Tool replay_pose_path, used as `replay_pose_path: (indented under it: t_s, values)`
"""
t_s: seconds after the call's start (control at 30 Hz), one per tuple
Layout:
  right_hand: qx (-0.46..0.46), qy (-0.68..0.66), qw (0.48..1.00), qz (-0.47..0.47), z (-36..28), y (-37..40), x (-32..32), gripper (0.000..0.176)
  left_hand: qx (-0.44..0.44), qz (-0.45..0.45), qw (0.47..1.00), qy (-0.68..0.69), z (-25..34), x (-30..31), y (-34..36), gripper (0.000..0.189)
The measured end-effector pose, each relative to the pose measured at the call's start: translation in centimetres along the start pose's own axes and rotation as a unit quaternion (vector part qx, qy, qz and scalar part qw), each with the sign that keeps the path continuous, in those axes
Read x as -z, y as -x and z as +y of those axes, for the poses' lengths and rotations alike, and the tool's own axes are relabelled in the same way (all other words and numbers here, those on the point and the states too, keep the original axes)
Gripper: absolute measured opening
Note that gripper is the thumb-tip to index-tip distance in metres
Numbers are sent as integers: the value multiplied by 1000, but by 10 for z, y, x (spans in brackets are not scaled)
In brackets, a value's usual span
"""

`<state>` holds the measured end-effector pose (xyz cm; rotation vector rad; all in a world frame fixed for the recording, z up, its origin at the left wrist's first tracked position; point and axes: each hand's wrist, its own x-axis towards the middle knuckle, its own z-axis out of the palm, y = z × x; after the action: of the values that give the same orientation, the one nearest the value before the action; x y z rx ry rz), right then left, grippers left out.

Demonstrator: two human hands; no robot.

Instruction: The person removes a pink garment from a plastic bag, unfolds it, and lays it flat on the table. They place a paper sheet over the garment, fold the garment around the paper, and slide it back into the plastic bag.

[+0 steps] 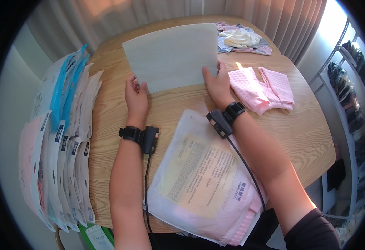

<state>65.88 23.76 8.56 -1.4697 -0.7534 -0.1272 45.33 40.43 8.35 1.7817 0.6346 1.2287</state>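
Note:
A blank pale sheet of card is held up above the far half of the table, tilted toward me. My left hand pinches its lower left corner, and my right hand grips its lower right edge with the thumb on the front. Just right of my right hand lies a folded pink waffle-textured garment. Nearer to me, under my right forearm, a translucent printed bag lies aslant with pink fabric showing inside. Each wrist wears a black strap with a small cabled device.
Several packaged garments stand stacked along the left edge of the wooden table. A heap of small clothes sits at the back right. Metal shelving with bagged items is at right; curtains hang behind.

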Motion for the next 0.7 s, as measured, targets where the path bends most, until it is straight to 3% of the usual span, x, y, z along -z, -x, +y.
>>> replay_pose_path:
  t_s: [0.13,0.2,0.4,0.63,0.7]
  values:
    - [-61,-39,997,-5,12,-5,1,43,14,27,999,32,7,1,0,26]
    - [-73,-41,996,11,17,-6,0,41,75,49,992,84,8,3,-2,26]
    - [-165,-84,981,64,-12,-5,13,41,85,15,991,104,1,3,-3,25]
    - [-154,-131,973,109,-10,-7,9,40,58,-12,989,136,-2,-2,-2,23]
    - [-198,-129,963,127,-16,-8,11,43,45,-19,992,116,-8,-2,-3,25]
